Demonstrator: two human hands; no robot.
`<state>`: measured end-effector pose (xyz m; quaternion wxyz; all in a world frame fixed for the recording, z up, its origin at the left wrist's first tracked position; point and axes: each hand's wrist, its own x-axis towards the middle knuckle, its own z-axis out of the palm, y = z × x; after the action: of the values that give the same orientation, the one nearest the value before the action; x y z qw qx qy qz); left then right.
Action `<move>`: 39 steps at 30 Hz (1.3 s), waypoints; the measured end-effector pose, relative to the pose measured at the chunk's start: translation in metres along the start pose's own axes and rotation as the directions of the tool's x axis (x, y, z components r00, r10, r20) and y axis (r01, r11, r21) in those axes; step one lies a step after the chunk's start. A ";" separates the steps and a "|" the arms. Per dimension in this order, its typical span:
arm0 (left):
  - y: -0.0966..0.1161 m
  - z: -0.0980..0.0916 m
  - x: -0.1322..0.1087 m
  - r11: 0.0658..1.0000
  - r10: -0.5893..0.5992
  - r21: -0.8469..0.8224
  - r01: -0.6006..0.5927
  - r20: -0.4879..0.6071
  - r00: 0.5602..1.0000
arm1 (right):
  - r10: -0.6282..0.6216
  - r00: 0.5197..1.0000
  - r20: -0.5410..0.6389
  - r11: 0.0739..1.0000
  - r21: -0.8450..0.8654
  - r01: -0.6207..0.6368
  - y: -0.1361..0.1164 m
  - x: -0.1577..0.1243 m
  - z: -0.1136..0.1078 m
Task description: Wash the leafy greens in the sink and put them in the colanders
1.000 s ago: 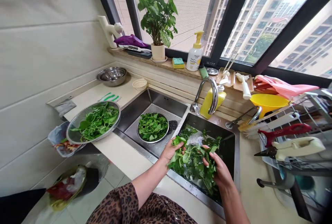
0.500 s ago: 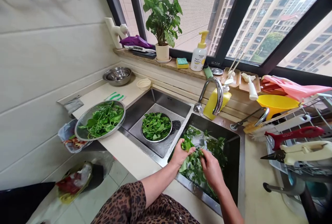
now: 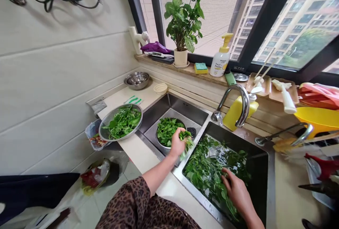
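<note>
My left hand (image 3: 178,143) is closed round a small bunch of leafy greens (image 3: 188,141). It hangs at the right side of a round metal bowl (image 3: 158,140) of picked leaves, which stands in the left sink basin (image 3: 151,116). Over the water-filled right basin (image 3: 258,162), my right hand (image 3: 237,190) has its fingers slightly bent and apart, at the floating greens (image 3: 206,165). Part of its fingers is hidden by the hand itself. A mesh colander (image 3: 102,130) with more greens rests on the counter to the left.
A chrome faucet (image 3: 245,107) arches over the right basin, beside a yellow bottle (image 3: 234,114). Nested steel bowls (image 3: 137,80) stand at the back left. On the sill are a potted plant (image 3: 181,57), a sponge (image 3: 201,68) and a pump bottle (image 3: 220,61). A trash bin (image 3: 112,172) is below.
My left hand has moved left with greens, from the right basin to the metal bowl. My right hand has parted from it and moved down to the floating greens. The view has turned left.
</note>
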<state>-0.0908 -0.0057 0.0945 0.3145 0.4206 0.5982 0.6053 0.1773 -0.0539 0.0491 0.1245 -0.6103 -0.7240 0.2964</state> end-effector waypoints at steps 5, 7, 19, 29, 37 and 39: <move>-0.017 -0.055 0.079 0.858 0.207 0.474 -0.200 0.039 0.978 | 0.023 1.000 -0.011 0.999 0.027 -0.022 0.017 0.005 0.006; -0.035 -0.067 0.101 0.782 0.181 0.569 -0.254 0.183 0.966 | 0.018 1.000 -0.013 0.999 0.041 -0.018 0.016 0.008 0.010; -0.118 -0.099 0.136 0.405 -0.436 0.896 -0.183 0.366 0.822 | 0.109 0.994 -0.013 0.991 0.079 -0.108 0.058 0.017 0.021; -0.166 -0.052 0.108 0.252 -0.718 0.932 -0.259 0.360 0.596 | 0.139 0.989 0.054 0.987 0.068 -0.143 0.050 0.026 0.028; -0.140 -0.073 0.138 0.271 -0.642 0.894 -0.356 0.444 0.625 | 0.184 0.976 0.116 0.975 -0.149 -0.166 0.027 0.044 0.015; -0.131 -0.080 0.139 0.267 -0.600 0.894 -0.359 0.446 0.664 | 0.148 0.977 0.154 0.974 -0.192 -0.117 0.016 0.054 0.022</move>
<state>-0.2396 0.0915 -0.0112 0.2569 0.6678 0.6849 -0.1377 0.1664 -0.0069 0.0125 -0.0132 -0.6391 -0.7134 0.2871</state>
